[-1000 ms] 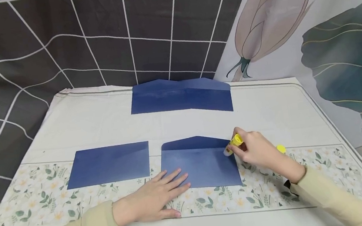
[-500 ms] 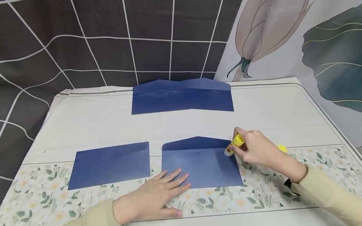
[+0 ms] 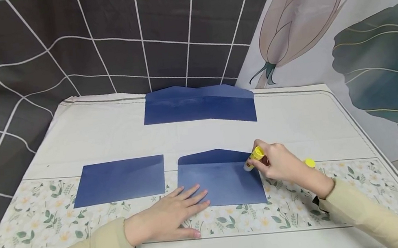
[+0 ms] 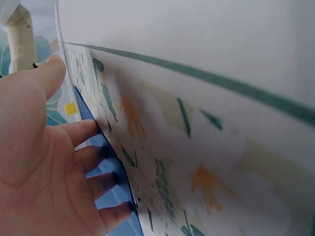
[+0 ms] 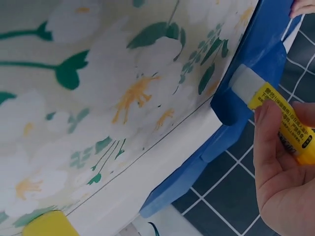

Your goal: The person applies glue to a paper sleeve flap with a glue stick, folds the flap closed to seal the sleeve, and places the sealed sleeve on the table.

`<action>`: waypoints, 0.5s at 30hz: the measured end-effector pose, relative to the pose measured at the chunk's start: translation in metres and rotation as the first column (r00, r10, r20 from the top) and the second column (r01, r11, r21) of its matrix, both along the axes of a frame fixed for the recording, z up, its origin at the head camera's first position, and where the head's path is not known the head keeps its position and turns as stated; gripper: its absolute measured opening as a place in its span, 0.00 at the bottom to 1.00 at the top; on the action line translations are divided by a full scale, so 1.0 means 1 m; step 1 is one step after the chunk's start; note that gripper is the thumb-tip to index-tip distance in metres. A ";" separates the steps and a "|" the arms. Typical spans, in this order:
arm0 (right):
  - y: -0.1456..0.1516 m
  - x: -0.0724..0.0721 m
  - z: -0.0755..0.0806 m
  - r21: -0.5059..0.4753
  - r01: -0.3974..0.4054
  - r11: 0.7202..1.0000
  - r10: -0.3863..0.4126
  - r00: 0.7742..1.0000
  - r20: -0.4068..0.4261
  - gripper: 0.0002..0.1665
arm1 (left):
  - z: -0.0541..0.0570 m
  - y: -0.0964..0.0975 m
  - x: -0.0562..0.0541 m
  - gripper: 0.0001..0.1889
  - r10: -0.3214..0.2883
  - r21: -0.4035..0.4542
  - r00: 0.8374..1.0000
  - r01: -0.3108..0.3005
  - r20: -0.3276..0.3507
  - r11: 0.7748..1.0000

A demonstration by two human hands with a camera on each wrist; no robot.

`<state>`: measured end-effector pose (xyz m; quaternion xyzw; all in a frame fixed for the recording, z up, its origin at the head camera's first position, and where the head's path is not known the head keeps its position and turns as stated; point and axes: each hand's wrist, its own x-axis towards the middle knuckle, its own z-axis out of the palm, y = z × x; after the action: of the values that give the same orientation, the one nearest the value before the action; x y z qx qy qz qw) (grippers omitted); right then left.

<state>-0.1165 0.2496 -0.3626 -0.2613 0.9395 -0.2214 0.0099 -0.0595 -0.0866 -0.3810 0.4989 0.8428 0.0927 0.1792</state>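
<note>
A blue envelope [image 3: 224,182] lies with its flap unfolded away from me, in front of both hands. My left hand [image 3: 172,217] rests on its lower left corner with the fingers straight and spread; in the left wrist view the fingertips [image 4: 110,179] touch the blue paper. In my right hand [image 3: 279,164] I grip a yellow glue stick [image 3: 255,157], tilted, its whitish end down near the envelope's upper right edge. The right wrist view shows that glue stick [image 5: 285,115] with its pale end against the blue paper.
Another blue envelope [image 3: 118,181] lies flap-hidden at the left. Two overlapping blue envelopes [image 3: 197,108] with raised flaps lie at the back of the table [image 3: 94,140]. A yellow cap [image 3: 309,163] stands beyond my right wrist. A dark gridded curtain [image 3: 112,39] hangs behind.
The glue stick in my right hand has shifted slightly left along the envelope's right side. My left hand and the envelopes stay in place.
</note>
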 end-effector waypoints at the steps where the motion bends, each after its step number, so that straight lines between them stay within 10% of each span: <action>1: 0.000 0.000 0.000 0.002 0.007 1.000 -0.007 1.000 0.005 0.11 | 0.000 0.000 0.000 0.38 0.002 0.002 1.000 -0.002 0.002 1.000; 15: 0.001 -0.004 0.004 0.031 0.009 0.999 -0.008 0.999 -0.034 0.10 | 0.003 0.001 0.000 0.38 0.009 -0.027 1.000 -0.008 0.015 1.000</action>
<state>-0.1205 0.2503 -0.3582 -0.2607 0.9439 -0.2024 -0.0027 -0.0591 -0.0858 -0.3778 0.4921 0.8447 0.0859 0.1921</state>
